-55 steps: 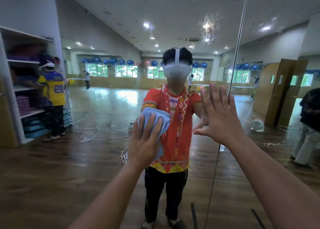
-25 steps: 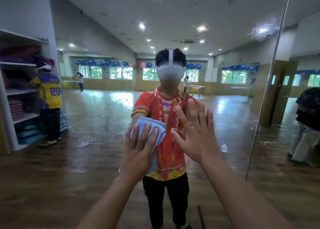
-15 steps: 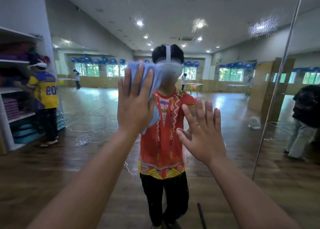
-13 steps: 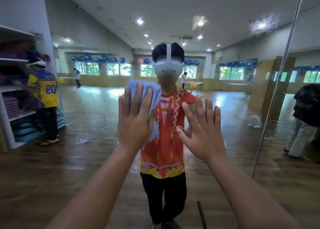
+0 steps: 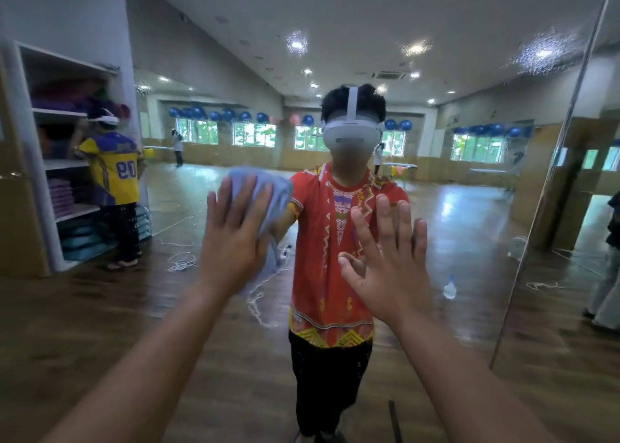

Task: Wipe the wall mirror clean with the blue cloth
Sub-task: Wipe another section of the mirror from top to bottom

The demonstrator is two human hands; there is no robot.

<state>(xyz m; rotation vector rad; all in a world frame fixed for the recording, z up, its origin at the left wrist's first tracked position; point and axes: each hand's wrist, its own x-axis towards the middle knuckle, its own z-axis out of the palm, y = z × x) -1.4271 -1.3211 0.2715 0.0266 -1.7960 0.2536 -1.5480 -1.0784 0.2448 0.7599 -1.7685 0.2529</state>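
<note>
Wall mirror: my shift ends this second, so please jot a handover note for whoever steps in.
Left hand: open, fingers straight, pressing the blue cloth against the wall mirror.
Right hand: open, fingers spread, empty, at the glass beside it.
Done: how much is wiped cannot be told.
Left: droplet specks show at upper right; wipe there, then the rest.

The wall mirror (image 5: 469, 207) fills the view, with a seam (image 5: 570, 123) running down it at 3 o'clock. At 10 o'clock the blue cloth (image 5: 265, 187) lies on the glass, pressed flat under the left hand (image 5: 231, 241). The right hand (image 5: 392, 268) is spread open at the glass at 4 o'clock. The wooden floor (image 5: 100, 308) reflected in it bears a tangled white cord (image 5: 183, 263) at 9 o'clock and a small spray bottle (image 5: 449, 288) at 3 o'clock.
</note>
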